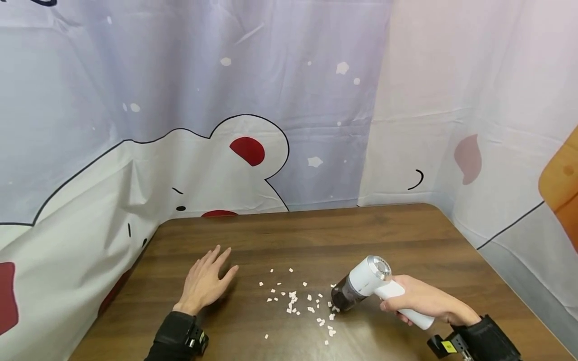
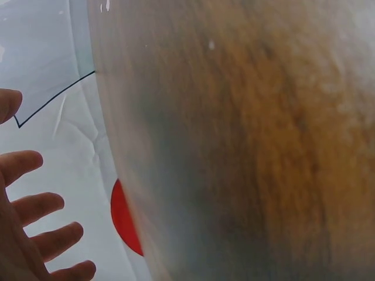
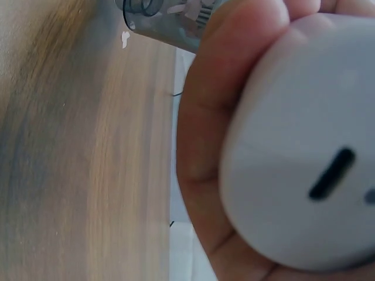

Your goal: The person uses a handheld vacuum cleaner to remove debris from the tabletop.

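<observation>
My right hand (image 1: 426, 299) grips the handle of a white handheld vacuum cleaner (image 1: 367, 277). Its dark see-through nozzle end (image 1: 346, 295) points down to the left, at the right edge of a scatter of small white paper scraps (image 1: 292, 297). In the right wrist view, fingers wrap the white handle (image 3: 293, 134), whose end has a black slot. Pale bits seem to show inside the clear cup (image 3: 176, 23), and one scrap (image 3: 125, 39) lies beside its mouth. My left hand (image 1: 205, 282), fingers spread and holding nothing, is over the table left of the scraps.
The brown wooden table (image 1: 271, 240) has rounded far corners. A printed curtain (image 1: 325, 100) hangs close behind it and along its sides. Black bands with small devices circle both wrists, the left band (image 1: 176, 336) and the right band (image 1: 485, 341).
</observation>
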